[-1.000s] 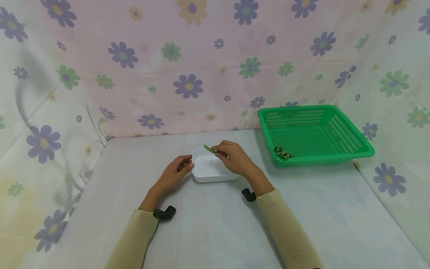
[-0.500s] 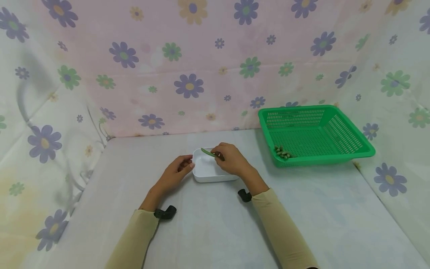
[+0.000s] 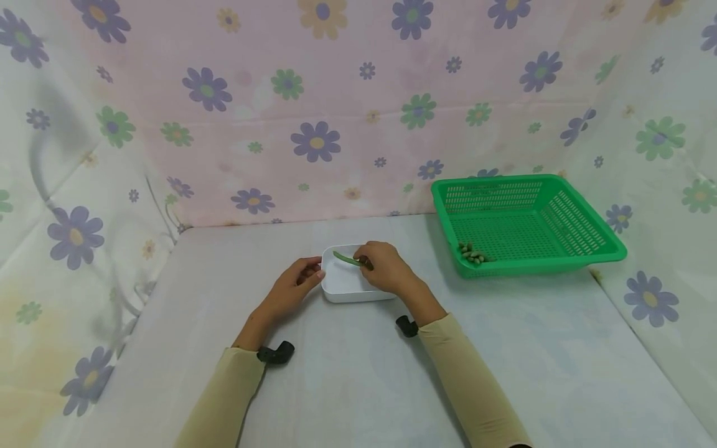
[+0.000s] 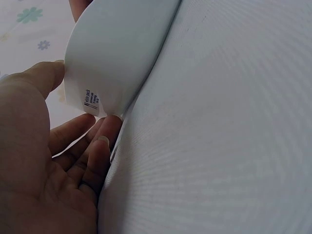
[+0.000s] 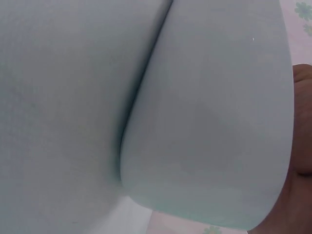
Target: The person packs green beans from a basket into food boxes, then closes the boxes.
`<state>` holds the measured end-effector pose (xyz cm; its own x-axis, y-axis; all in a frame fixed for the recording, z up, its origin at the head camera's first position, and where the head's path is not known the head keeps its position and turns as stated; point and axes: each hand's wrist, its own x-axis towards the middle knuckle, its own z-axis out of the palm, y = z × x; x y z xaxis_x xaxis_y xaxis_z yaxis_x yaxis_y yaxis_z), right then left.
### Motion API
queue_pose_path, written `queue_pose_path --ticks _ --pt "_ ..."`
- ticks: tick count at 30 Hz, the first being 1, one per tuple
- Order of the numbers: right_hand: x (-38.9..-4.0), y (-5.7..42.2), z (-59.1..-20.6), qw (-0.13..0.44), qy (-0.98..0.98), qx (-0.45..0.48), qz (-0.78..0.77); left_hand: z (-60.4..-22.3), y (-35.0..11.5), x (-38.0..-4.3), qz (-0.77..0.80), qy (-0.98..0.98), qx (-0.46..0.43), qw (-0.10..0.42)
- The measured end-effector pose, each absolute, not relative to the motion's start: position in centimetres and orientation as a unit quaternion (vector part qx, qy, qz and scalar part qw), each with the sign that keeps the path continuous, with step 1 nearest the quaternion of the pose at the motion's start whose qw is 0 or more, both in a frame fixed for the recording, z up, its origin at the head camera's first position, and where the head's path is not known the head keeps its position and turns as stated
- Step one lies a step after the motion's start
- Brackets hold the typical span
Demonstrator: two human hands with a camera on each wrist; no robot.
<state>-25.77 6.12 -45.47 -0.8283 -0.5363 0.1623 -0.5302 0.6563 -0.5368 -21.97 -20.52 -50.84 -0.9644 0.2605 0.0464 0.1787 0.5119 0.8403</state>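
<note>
My left hand point(image 3: 289, 286) rests at the left end of a small white plastic box point(image 3: 336, 288). In the left wrist view its thumb point(image 4: 48, 75) touches the rim, and its loosely bent fingers point(image 4: 97, 158) meet the lower wall near a printed label point(image 4: 91, 100). Over the box's right half, my right hand point(image 3: 383, 267) pinches a slim, curved green bean point(image 3: 346, 258) that points left above the box floor. A darker brownish-green piece point(image 3: 366, 262) shows under those fingers; I cannot tell what it is. The right wrist view shows mainly the box's outer wall point(image 5: 204, 117), partly hiding the right hand point(image 5: 302, 146).
A green slotted plastic basket point(image 3: 538, 269) stands at the back right, with several small green-brown pods point(image 3: 472, 254) in its near left corner. White cloth covers the table point(image 3: 347, 373). Flower-patterned curtains point(image 3: 336, 186) close off the back and sides.
My right hand has moved slightly left and lower over the box, and the green bean has swung toward level, its tip further left. My left hand and the box have stayed put.
</note>
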Motion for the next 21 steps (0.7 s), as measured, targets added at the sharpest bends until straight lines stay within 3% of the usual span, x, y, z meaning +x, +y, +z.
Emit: queue_pose_path --ticks 21 --pt "-25.61 6.55 -46.16 -0.02 0.91 -0.327 -0.253 -50.85 -20.46 -22.18 0.479 0.868 0.13 0.037"
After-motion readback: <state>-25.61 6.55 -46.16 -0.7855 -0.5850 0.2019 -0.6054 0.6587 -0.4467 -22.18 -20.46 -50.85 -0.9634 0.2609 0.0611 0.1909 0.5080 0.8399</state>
